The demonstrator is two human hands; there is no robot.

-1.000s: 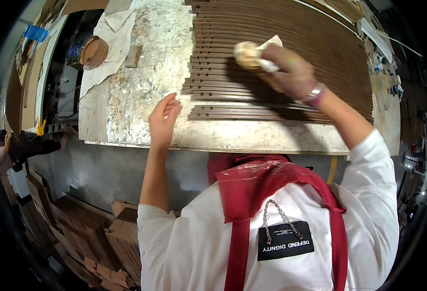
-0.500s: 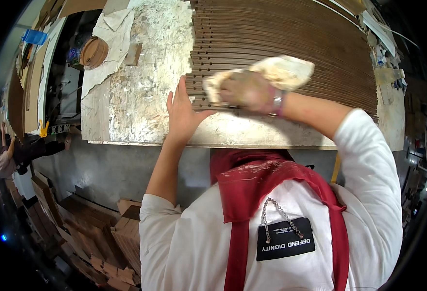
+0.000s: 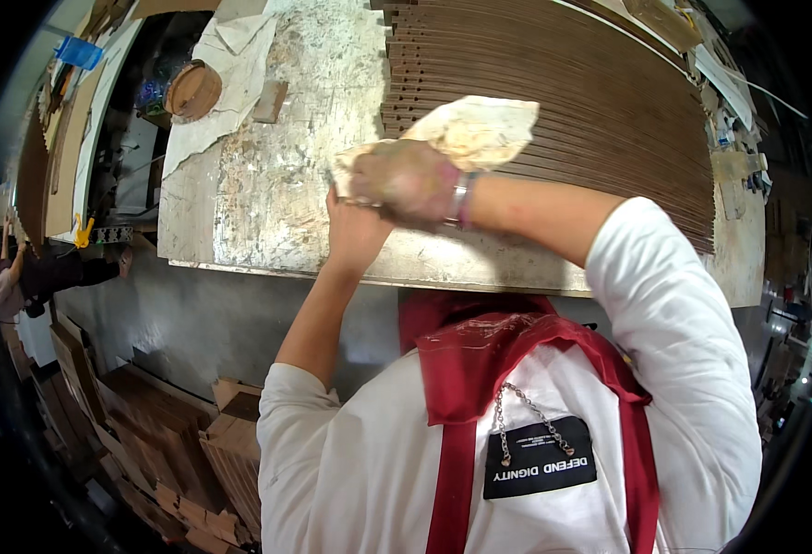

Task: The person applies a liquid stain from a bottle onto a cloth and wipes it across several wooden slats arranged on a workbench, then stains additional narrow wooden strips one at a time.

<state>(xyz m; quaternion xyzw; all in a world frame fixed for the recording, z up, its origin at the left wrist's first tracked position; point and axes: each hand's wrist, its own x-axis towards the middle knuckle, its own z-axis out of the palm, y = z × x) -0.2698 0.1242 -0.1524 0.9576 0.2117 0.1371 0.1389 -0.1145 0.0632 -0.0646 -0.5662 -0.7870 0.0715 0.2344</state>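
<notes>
White shirt (image 3: 350, 452), red apron (image 3: 480, 360), black chest patch (image 3: 530, 448), silver chain (image 3: 543, 422), silver wristband (image 3: 459, 196)

Stained workbench (image 3: 267, 198): brown strips (image 3: 581, 111) side by side; torn pale sheet (image 3: 238, 81); small block (image 3: 271, 102) at sheet's edge.

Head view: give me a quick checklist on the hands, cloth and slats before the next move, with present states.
1. Stained cloth held in the right hand: ok; its loose end is over the brown slats.
2. Left hand clear of the right: not ok; they overlap in this view, contact unclear.
3. Left hand's grip: cannot tell; its fingers are mostly hidden.
4. Slats side by side: ok, where visible.
5. Small brown block apart from both hands: ok; it lies left of the slats.
</notes>
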